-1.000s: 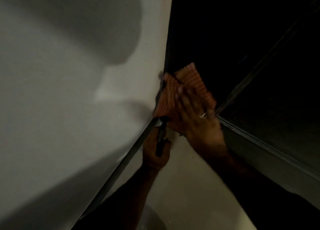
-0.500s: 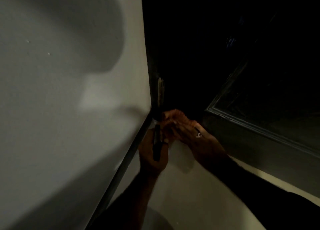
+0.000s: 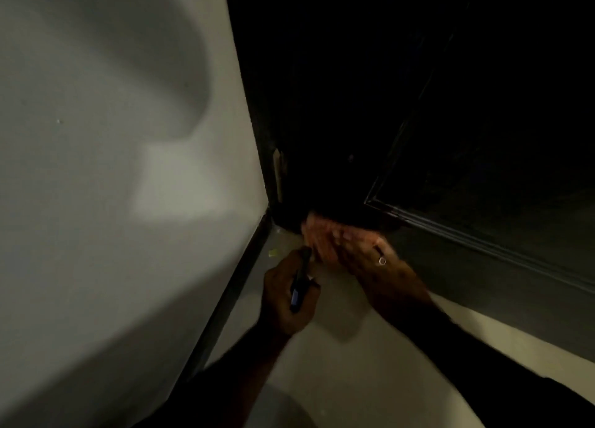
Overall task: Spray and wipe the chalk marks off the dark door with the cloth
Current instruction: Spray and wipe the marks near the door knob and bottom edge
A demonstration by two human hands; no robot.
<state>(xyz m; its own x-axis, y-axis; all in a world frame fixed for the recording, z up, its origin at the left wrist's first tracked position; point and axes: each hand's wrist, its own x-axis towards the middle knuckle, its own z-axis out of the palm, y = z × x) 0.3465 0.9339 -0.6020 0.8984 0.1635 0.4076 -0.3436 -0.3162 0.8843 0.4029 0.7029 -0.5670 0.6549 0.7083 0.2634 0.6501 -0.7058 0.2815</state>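
Pressing an orange cloth [image 3: 317, 234] against the lower corner of the dark door [image 3: 370, 105], right hand [image 3: 363, 254] with fingers spread flat and extended over the fabric, a ring [image 3: 382, 261] visible on one finger; grip of this hand apart, flat on the cloth rather than curled round it, outlines smeared by motion blur. Clasping a dark, slender object [image 3: 299, 283], seemingly the neck of a spray bottle though too dim to identify with certainty, left hand [image 3: 286, 299] just below and left of the cloth, fingers curled round it, grip clamped on that object. Cloth located at the bottom edge of the door, near the hinge-side corner, immediately left of the recessed panel moulding [image 3: 450, 231] running diagonally down to the right. Chalk marks not discernible in the low light. Pale strip, apparently bare wood or a hinge recess [image 3: 277, 176], showing on the door's edge above the cloth. Light-coloured wall [image 3: 112, 202] filling the left half of the view, crossed by a large soft shadow, bounded below by a dark baseboard [image 3: 238, 283] sloping toward the corner. Pale floor [image 3: 354, 363] beneath both forearms, with a small yellowish-green scrap [image 3: 273, 253] lying near the baseboard. Dark sleeves [image 3: 483, 363] covering both arms up to the wrists.
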